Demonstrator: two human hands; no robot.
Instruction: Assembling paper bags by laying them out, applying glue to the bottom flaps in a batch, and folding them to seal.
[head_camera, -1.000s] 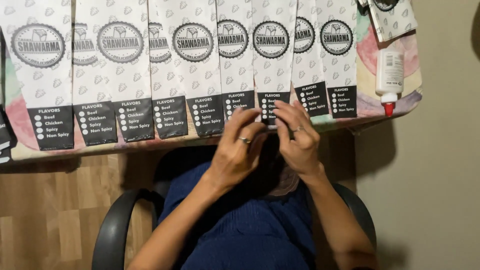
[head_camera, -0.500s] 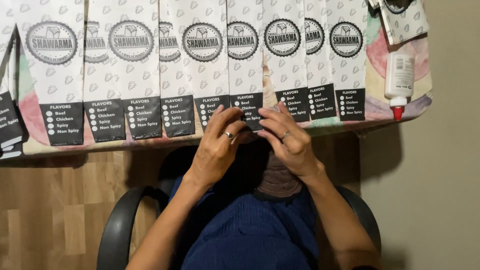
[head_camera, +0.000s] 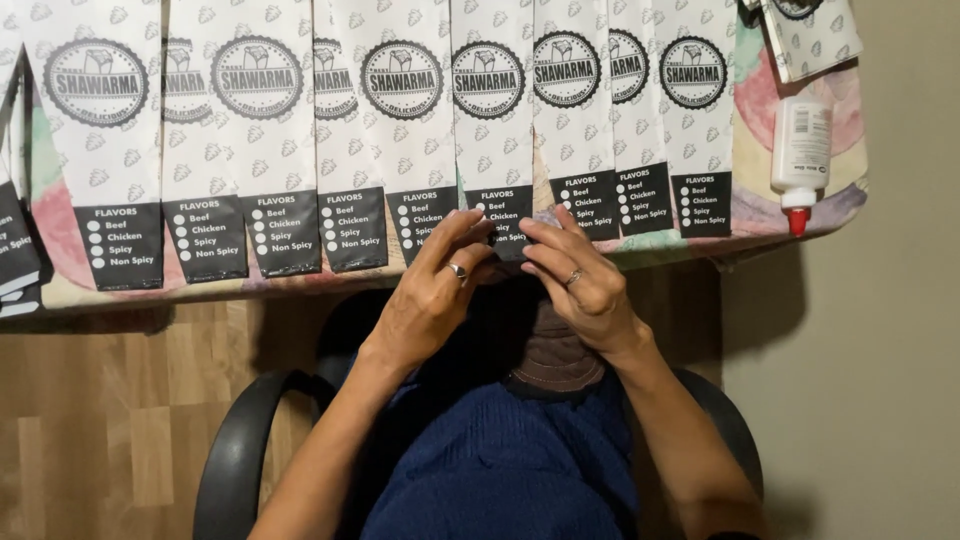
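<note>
Matt paper sleeves (head_camera: 492, 120) are lying on patterned cloth (head_camera: 760, 100); the glue bottle (head_camera: 800, 150) is showing smooth plastic.

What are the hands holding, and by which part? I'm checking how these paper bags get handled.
Both the left hand and right hand pinch the black bottom edge of one white paper bag in the row.

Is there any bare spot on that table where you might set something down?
Hardly. Overlapping paper bags fill the table edge to edge. The barest patch is the cloth strip between the last bag and the glue bottle. Both hands crowd the front edge at one bag.
</note>
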